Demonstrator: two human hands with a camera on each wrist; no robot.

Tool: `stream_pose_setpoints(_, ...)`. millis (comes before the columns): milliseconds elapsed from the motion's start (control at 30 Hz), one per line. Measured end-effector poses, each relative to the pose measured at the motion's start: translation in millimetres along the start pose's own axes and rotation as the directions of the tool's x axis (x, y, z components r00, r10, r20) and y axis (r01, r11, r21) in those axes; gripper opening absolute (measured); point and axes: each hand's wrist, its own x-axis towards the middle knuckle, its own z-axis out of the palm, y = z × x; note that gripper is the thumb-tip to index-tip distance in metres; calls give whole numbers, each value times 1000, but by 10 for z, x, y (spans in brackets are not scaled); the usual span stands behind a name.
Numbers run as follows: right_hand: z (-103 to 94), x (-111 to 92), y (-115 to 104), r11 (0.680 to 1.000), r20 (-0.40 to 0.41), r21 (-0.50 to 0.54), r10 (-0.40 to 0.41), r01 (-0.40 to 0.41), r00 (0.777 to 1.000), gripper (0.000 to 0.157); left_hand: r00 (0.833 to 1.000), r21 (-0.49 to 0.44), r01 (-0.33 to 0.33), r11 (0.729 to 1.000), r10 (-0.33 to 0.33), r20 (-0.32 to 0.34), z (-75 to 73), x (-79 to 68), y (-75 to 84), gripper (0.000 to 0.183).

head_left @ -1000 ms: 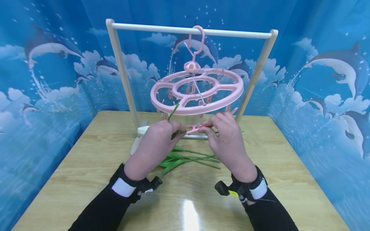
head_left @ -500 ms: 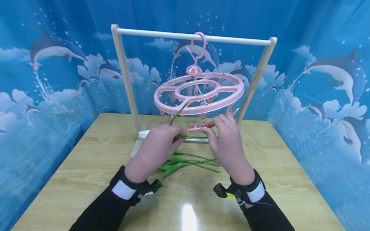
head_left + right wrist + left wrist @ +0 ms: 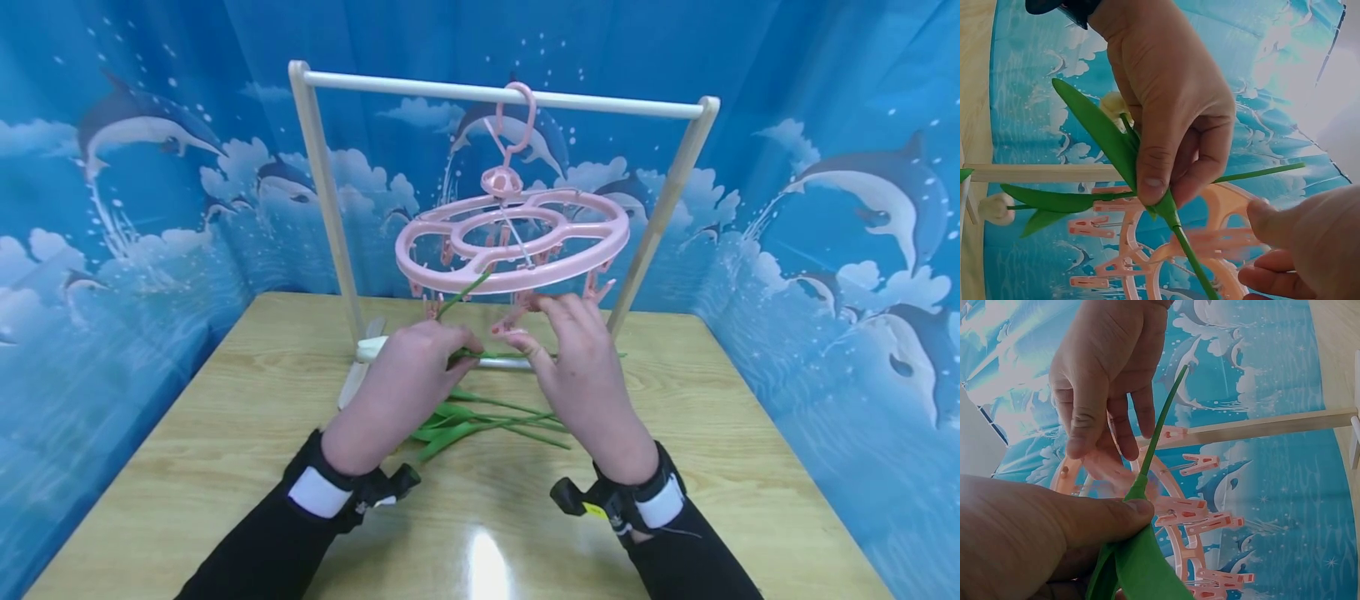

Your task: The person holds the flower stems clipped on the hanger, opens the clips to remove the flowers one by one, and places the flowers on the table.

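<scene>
My left hand (image 3: 408, 367) pinches an artificial tulip (image 3: 1091, 125) between thumb and fingers. Its green stem (image 3: 1163, 425) points past the right hand; a white bud shows beyond the left hand. The right hand (image 3: 585, 354) has thumb and forefinger spread around a pink clothes peg (image 3: 510, 321), which is blurred in both wrist views; light contact cannot be ruled out. That peg hangs from a round pink peg hanger (image 3: 570, 268). A second tulip (image 3: 1047, 197) runs behind my left hand beside another peg; whether that peg clamps it is unclear.
The hanger hooks over the white bar (image 3: 420, 87) of a wooden rack (image 3: 322, 183). Several pegs dangle around the ring. More tulips with green leaves (image 3: 450, 429) lie on the wooden table (image 3: 225, 433) below my hands. A dolphin-print curtain (image 3: 187, 275) surrounds the table.
My right fingers have parted from their pinch on the peg, and it has tilted. The held tulip's stem has come into view below the peg. My left hand has barely moved.
</scene>
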Motion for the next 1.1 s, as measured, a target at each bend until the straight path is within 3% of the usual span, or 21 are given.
stream_pose_setpoints(233, -119, -11, -20, 1000, -34, -15, -9, 8, 999, 68, 1000, -10, -8, 1000, 8, -13, -9, -11, -13, 16)
stream_pose_setpoints(467, -227, -5, -64, 988, 29, -154, 28, -23, 999, 40, 999, -10, -12, 1000, 11, -38, -29, -23, -38, 17)
stream_pose_setpoints(633, -243, -5, -65, 969, 109, -240, 80, -52, 991, 38, 999, -17, -2, 1000, 1, -42, -53, -32, -49, 18)
stream_pose_setpoints(800, -239, -9, -62, 951, 178, -308, 88, -30, 980, 40, 999, -15, -16, 1000, 15, -50, -73, -26, -60, 19)
stream_pose_setpoints(1100, -183, -34, -76, 952, 243, -300, 135, -58, 961, 17, 999, -35, -15, 999, 14, -43, -83, -16, -72, 18)
